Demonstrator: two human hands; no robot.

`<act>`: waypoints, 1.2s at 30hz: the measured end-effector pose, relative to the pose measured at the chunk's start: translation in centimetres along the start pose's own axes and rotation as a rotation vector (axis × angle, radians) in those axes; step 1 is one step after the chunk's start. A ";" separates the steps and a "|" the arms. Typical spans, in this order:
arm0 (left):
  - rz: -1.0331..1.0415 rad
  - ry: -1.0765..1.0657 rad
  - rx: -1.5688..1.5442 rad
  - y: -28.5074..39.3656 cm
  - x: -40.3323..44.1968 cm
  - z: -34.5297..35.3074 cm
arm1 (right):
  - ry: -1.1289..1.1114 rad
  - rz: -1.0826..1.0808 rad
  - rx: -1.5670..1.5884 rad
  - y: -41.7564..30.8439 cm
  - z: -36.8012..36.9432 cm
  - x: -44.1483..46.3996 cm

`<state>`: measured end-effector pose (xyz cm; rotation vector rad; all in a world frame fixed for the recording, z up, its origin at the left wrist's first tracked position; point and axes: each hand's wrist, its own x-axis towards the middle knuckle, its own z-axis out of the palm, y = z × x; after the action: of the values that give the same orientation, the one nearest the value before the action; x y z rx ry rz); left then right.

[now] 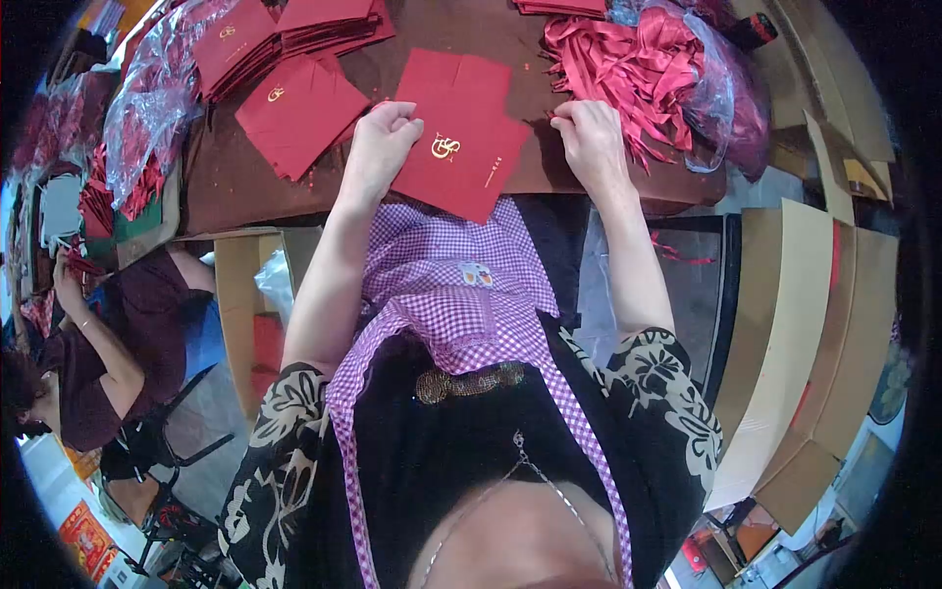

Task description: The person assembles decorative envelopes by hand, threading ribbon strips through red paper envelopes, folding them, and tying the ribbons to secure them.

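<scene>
A red paper bag or folder (476,83) with gold lettering lies flat at the table's front edge. A second red panel with a gold emblem overlaps it, and its lower corner hangs over the edge. My left hand (383,147) is closed at the left side of this red piece, thumb and fingers pinching its margin. To the right, my right hand (592,145) is held in a pinch just above the brown tabletop. A tiny red bit shows at its fingertips, too small to name. Beside that hand lies a heap of red ribbons (643,69).
Stacked red pieces (329,25) and a loose one (294,113) lie at the left. Clear plastic bags (157,108) flank the brown-covered table (530,59). Cardboard boxes (785,344) stand at the right. At the far left sits another person (108,334), handling red items.
</scene>
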<state>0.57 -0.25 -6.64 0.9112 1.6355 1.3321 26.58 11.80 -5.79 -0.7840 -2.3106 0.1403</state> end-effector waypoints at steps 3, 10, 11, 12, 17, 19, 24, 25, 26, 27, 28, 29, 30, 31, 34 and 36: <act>0.006 -0.001 -0.036 -0.2 0.0 0.2 | 0.002 -0.021 -0.021 0.1 0.2 0.0; 0.000 0.006 -0.016 0.2 0.1 0.7 | 0.049 0.168 0.088 -0.3 0.2 0.8; 0.002 0.026 -0.055 0.3 0.0 0.9 | 0.051 0.169 0.086 -0.3 0.2 0.9; 0.005 0.045 -0.095 0.5 0.0 1.0 | 0.027 0.126 0.075 -0.2 0.0 1.1; -0.009 0.050 -0.003 0.8 0.0 1.2 | -0.001 0.164 0.291 -1.6 0.2 2.1; 0.023 0.027 0.050 0.8 0.1 1.4 | -0.013 0.143 0.380 -3.6 0.1 3.0; 0.039 0.000 -0.051 -0.6 0.3 1.7 | -0.083 0.033 0.411 -6.2 3.3 3.8; 0.058 0.004 -0.049 -0.5 0.3 1.8 | -0.080 0.008 0.429 -6.4 4.3 3.9; 0.057 0.007 -0.048 -0.5 0.2 1.8 | -0.038 0.001 0.378 -6.8 4.9 3.6; 0.063 0.026 -0.022 -0.1 -0.1 2.0 | -0.040 0.001 0.380 -7.1 5.2 3.7; 0.072 0.045 0.004 0.2 -0.3 2.0 | -0.017 0.009 0.366 -7.3 5.5 3.7; 0.072 0.046 0.002 0.2 -0.4 2.0 | 0.005 0.016 0.351 -7.4 5.6 3.8; 0.084 0.043 -0.005 0.1 -0.4 2.0 | 0.010 0.019 0.335 -7.5 5.8 3.8; 0.092 0.039 -0.013 0.1 -0.5 2.0 | 0.006 0.020 0.334 -7.5 5.9 3.9; 0.122 0.050 0.006 0.0 -0.5 2.2 | 0.034 0.025 0.286 -7.5 6.0 4.0; 0.140 0.056 0.050 0.4 -0.7 2.3 | 0.020 0.037 0.253 -7.7 5.9 4.1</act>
<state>2.94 0.11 -6.34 1.0430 1.6793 1.4286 16.60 8.54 -5.57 -0.6955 -2.2047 0.4303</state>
